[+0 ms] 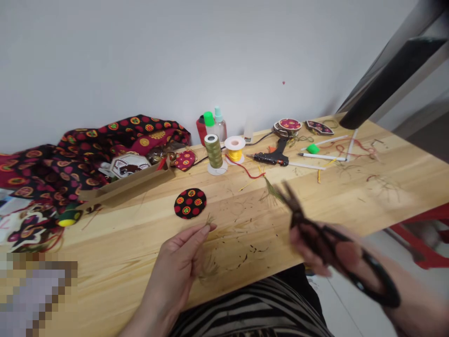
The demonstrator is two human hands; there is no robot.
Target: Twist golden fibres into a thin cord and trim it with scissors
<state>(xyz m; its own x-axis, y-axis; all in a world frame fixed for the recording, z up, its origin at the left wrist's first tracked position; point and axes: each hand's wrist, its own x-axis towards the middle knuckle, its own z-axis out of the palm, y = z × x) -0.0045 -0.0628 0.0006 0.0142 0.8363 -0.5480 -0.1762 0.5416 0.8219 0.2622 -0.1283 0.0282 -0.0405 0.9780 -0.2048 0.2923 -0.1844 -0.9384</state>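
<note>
Pinching a small tuft of olive threads (209, 220) between the closed fingers (199, 235) of the left hand (182, 257), just above the near part of the tabletop (403, 168). Gripping black scissors (302, 223) in the right hand (308, 256), with fingers wrapped round the handles and blades well apart from the tuft. Blurred at the blades, though seemingly a little parted.

Judging by dark snippets (253, 249) strewn between the hands, probably partway through cutting, with some trimming already done. Likely short of finished, given the loose, uneven tuft and a green fringe (271, 189) lying near the scissor tips. Impossible to tell the amount left.

Notice a round patterned patch (190, 203) lying flat just beyond the left hand, the nearest larger thing in the way, along with the snippets. Farther back, see a cone of olive thread (213, 153), a spool of yellow cord (235, 154), a red cord (250, 173) and a glue gun (272, 158), all unlikely to hinder. Off to the left, see a cardboard tray (129, 186) before heaped patterned cloth (122, 126)
</note>
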